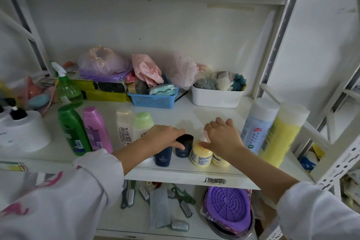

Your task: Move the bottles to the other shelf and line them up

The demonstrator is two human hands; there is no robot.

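A row of bottles stands along the front of the white shelf [194, 115]: a green bottle [73, 130], a pink bottle [96, 128], a cream bottle [124, 124], a pale green-capped bottle [143, 124], two dark blue bottles [163, 157] [184, 145], two small yellow bottles [201, 155] [220, 160], a tall blue-and-white bottle [260, 122] and a tall yellow bottle [282, 134]. My left hand [161, 135] rests on top of the dark blue bottles, fingers around them. My right hand [222, 136] covers the tops of the small yellow bottles.
Behind the row are a green spray bottle [66, 87], a blue basket [153, 99], a white bin [216, 97] with sponges, and bagged items. A white roll [21, 132] sits at the left. The lower shelf holds brushes [181, 226] and a purple basin [228, 204].
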